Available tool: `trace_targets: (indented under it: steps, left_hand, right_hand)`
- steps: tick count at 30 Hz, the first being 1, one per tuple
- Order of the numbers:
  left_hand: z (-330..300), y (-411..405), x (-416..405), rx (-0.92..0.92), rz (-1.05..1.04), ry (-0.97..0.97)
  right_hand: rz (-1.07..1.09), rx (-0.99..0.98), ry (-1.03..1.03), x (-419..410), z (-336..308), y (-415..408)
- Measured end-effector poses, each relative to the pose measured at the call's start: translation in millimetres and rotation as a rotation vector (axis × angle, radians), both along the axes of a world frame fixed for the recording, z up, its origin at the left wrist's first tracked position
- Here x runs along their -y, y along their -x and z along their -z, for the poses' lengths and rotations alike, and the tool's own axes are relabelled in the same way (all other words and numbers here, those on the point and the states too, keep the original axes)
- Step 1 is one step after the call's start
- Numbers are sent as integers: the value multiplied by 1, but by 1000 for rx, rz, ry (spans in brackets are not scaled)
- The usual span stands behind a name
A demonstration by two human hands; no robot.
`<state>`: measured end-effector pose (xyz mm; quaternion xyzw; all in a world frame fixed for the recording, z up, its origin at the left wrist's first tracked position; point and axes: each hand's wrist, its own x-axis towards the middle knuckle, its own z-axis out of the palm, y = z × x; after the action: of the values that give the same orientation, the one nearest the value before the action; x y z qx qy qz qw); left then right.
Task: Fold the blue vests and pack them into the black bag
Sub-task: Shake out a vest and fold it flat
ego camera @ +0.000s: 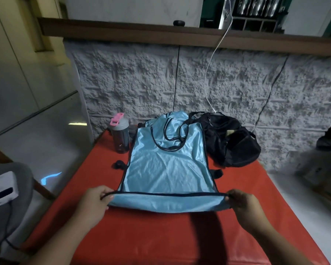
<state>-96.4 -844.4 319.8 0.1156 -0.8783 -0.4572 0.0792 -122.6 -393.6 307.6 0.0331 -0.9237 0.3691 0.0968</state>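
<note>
A shiny light blue vest [167,165] with black trim lies flat on the red table [141,236], its neck end toward the wall. My left hand [93,204] pinches the near left corner of its hem. My right hand [245,206] pinches the near right corner. The hem is lifted slightly off the table between both hands. The black bag [231,138] sits at the far right of the table, touching the vest's upper right edge. Its opening faces up.
A grey bottle with a pink lid [119,132] stands left of the vest near the wall. A white cable [211,73] hangs down the textured wall to the bag. A white device [2,188] lies on a grey seat at the left.
</note>
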Motion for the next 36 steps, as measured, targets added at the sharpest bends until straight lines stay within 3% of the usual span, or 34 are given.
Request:
trace_targets:
  steps: [11, 22, 30, 36]
  left_hand:
    - [-31, -51, 15, -120, 108, 171]
    - [-99, -102, 13, -189, 90, 242]
    - [-104, -60, 7, -285, 57, 202]
    - [-58, 17, 5, -205, 94, 214]
  right_hand:
    - [21, 77, -200, 7, -38, -69]
    - [59, 24, -78, -4, -100, -112]
    - [95, -41, -35, -4, -104, -52]
    - [211, 101, -23, 9, -58, 13]
